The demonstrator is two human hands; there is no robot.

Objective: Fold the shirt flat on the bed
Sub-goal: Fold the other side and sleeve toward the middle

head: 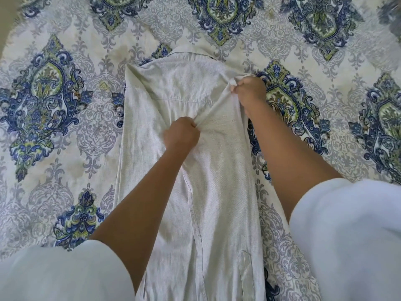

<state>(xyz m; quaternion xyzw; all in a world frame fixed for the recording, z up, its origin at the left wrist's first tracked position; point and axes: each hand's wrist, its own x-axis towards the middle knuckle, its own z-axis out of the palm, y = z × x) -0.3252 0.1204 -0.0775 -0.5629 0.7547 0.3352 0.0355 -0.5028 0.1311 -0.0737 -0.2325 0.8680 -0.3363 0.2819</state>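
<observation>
Blue-green damask bedspread (65, 153) under pale shirt (217, 192) — left hand (181, 135), right hand (250, 92) both pinching its fabric.

One shirt (208, 192) lying mid-frame, one patterned bedspread (65, 131), two hands showing: left hand (181, 134), right hand (249, 93); two white sleeves (60, 274).

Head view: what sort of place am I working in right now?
Most likely a bedroom, judged from the bedding alone. A blue and green patterned bedspread fills the view, a pale collared shirt lies spread on it, and the left hand and right hand both pinch its cloth.
</observation>
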